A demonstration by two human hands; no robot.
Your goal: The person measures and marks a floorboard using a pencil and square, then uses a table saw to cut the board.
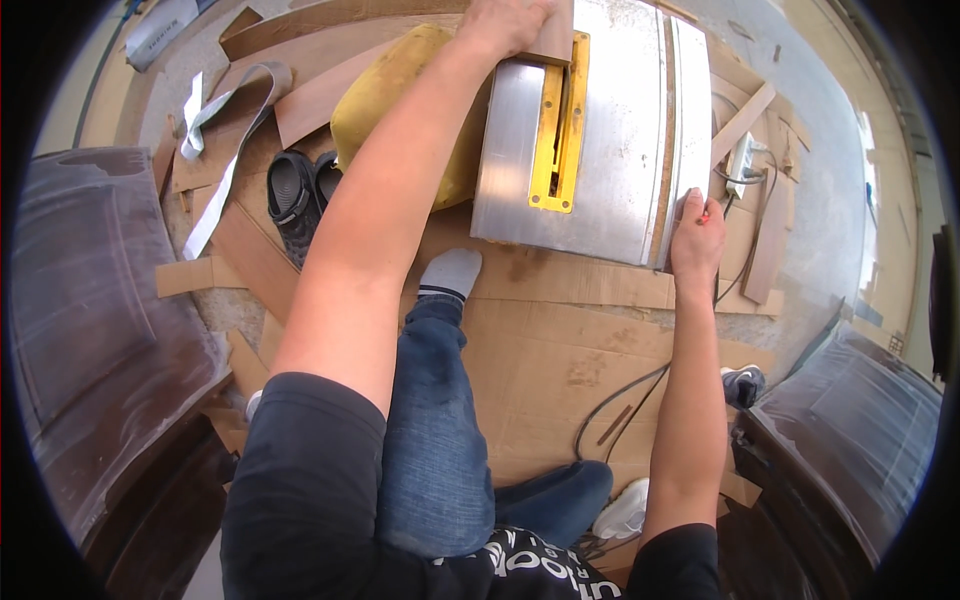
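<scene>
A table saw with a silver metal top [620, 120] stands low ahead of me. Set into it is a yellow slotted insert plate [571, 150]. My left hand [505, 25] is closed on a brown wood piece [553, 38] at the far end of that plate, its fingertips partly cut off by the frame's upper edge. At the near right corner, my right hand [697, 245] rests against the pale metal rail [688, 120]. Its fingers are curled, and a small red-tipped object [704, 217] pokes out between them; most of it is hidden.
Left of the saw are a yellow rounded cover [390, 100], dark clogs [292, 195] and a white strap [235, 160]. A power strip [741, 160] with cables lies to the right. Cardboard [540, 350] covers the floor. Film-wrapped dark panels [90, 290] flank me.
</scene>
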